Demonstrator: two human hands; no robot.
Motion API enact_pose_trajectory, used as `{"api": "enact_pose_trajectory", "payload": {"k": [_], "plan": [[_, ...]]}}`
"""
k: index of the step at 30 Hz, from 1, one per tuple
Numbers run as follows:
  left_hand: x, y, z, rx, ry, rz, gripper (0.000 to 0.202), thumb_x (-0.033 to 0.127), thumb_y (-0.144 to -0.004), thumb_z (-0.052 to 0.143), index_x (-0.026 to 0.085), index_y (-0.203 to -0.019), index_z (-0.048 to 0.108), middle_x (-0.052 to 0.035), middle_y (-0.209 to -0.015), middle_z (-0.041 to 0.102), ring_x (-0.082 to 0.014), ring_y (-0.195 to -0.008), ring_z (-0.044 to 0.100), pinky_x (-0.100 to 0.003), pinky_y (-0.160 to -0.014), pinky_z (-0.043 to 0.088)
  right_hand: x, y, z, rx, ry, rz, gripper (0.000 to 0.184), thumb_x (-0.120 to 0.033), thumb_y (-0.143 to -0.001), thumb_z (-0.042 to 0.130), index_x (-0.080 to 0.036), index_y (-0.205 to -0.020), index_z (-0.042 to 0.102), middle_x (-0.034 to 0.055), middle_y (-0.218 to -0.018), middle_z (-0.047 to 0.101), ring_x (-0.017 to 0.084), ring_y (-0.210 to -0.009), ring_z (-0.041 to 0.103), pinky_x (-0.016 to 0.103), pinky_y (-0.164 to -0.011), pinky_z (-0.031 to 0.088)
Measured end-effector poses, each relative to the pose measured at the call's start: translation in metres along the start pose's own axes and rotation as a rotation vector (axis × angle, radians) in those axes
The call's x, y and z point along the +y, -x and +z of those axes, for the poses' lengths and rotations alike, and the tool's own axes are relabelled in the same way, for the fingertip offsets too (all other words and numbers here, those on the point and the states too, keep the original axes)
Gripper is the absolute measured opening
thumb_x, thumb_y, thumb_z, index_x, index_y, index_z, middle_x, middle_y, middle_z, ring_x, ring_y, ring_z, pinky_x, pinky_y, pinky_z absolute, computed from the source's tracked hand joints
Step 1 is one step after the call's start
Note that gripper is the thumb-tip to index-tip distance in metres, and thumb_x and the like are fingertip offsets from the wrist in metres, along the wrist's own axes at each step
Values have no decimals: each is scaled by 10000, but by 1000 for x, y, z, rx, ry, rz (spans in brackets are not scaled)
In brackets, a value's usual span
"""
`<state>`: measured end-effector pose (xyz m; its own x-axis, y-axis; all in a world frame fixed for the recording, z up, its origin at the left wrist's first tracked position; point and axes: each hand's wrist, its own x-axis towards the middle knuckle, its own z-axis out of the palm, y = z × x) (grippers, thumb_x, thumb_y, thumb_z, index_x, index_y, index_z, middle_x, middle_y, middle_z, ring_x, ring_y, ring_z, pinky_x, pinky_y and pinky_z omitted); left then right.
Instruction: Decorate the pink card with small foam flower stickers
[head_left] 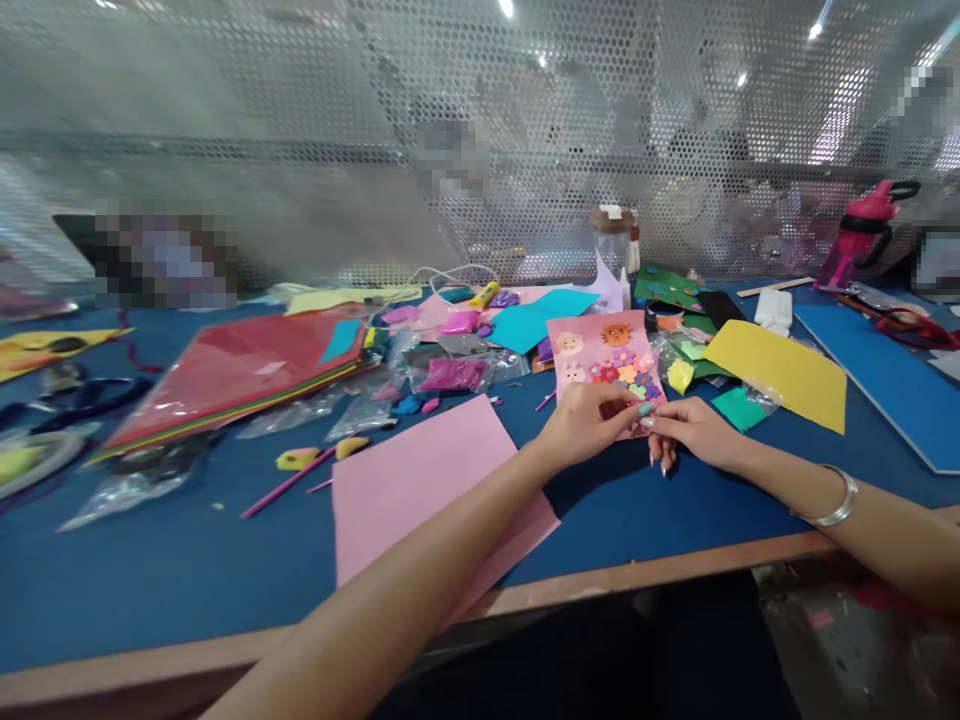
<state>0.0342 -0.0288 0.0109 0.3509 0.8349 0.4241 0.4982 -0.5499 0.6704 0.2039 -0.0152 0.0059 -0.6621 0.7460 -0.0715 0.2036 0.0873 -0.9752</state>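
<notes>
A small pink card (600,352) with animal faces and foam flowers stuck on it lies on the blue table (187,570). My left hand (583,422) rests on the card's near edge, fingers curled. My right hand (694,430) meets it from the right, fingertips pinched beside a tiny green piece (646,409) held between both hands. A silver bangle (838,505) sits on my right wrist. What exactly each finger grips is too small to make out.
A large pink sheet (420,480) lies under my left forearm. A stack of coloured sheets in plastic (240,370) sits left, a yellow sheet (780,372) right, a glass jar (611,245) and pink bottle (859,235) at the back by a perforated screen. Scraps and bags litter the middle.
</notes>
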Motion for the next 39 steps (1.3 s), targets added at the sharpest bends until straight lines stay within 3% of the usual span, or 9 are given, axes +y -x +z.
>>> {"api": "enact_pose_trajectory", "payload": {"k": [39], "plan": [[0,1,0,-14,-25,12,196,267,-779,515,120,-753,642,-16,-569,628,-76,-472,527,-156,-465,401,2,0,0,7,15,2,316,-371,-752,505,-120,-563,535,14,-494,575,84,-395,540,202,-420,395]]}}
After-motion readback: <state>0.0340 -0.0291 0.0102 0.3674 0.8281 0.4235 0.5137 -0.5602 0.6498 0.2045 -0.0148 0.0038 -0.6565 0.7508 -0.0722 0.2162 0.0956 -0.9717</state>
